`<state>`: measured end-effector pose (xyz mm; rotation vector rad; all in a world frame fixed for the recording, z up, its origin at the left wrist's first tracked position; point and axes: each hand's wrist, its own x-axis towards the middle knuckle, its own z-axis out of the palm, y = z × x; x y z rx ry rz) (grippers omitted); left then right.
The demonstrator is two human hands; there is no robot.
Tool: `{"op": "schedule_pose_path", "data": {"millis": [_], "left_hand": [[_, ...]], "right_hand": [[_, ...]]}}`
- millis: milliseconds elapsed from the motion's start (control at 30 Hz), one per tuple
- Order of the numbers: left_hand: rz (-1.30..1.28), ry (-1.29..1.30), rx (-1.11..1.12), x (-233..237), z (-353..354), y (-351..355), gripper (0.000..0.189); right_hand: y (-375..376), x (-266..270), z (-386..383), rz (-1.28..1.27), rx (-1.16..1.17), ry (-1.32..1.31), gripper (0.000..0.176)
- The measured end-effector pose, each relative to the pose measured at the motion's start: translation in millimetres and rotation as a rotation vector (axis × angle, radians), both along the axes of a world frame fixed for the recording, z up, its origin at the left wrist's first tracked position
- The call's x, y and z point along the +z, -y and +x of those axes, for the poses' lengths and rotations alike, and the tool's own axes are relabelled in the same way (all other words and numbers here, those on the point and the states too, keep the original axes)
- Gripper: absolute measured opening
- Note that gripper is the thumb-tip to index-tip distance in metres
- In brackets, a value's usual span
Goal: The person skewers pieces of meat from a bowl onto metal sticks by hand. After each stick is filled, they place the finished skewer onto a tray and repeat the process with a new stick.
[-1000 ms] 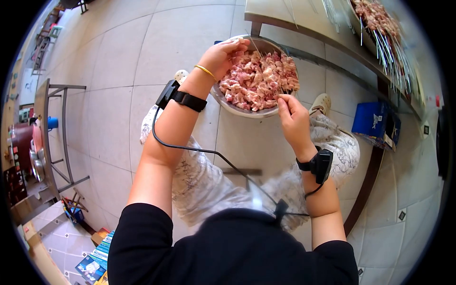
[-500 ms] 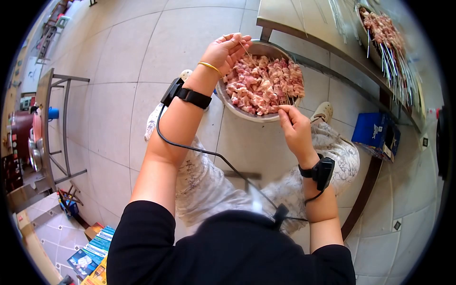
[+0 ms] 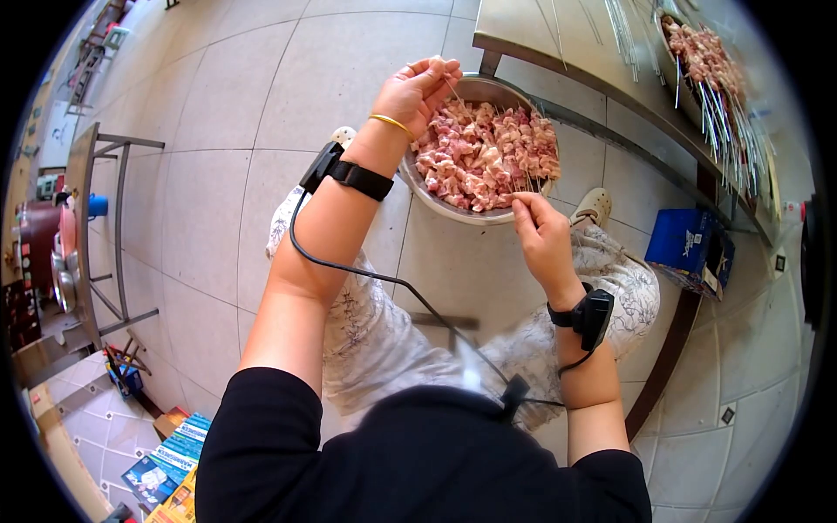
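Observation:
A round metal basin (image 3: 433, 202) full of pink raw meat pieces (image 3: 475, 157) threaded on skewers sits on the floor in front of me. At its far left rim, my left hand (image 3: 420, 94) is closed in a pinch on the end of a thin skewer (image 3: 453, 88) that slants down into the meat. My right hand (image 3: 545, 234) is at the near right rim, thumb and forefinger pressed together at thin skewer ends (image 3: 528, 184). Its exact hold is partly hidden, but it appears to grip a skewer end.
A metal table (image 3: 602, 65) at the upper right bears loose skewers (image 3: 621, 35) and a second container of skewered meat (image 3: 702, 54). Below it stands a blue box (image 3: 689, 248). A metal-legged table (image 3: 122, 218) and colourful boxes (image 3: 170, 462) are at the left.
My left hand's fingers have curled in tighter round the skewer end, and the hand has shifted very slightly. My right hand has stayed almost in the same spot.

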<state>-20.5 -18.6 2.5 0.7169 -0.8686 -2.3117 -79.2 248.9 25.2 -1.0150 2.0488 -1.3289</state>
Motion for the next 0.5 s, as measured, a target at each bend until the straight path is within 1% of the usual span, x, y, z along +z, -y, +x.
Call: {"op": "schedule_pose_path", "data": {"millis": [167, 367, 500], "left_hand": [[-0.002, -0.002, -0.02, -1.4, -0.5, -0.4, 0.021], [0.005, 0.032, -0.036, 2.8, -1.4, -5.6, 0.023], [0.006, 0.027, -0.055, 5.9, -1.9, -9.4, 0.026]], "right_hand": [[1.5, 2.6, 1.9, 0.004, -0.015, -0.044, 0.014], [1.3, -0.5, 0.7, 0.036, -0.012, -0.011, 0.013], [2.6, -7.0, 3.1, -0.038, -0.028, -0.066, 0.014]]}}
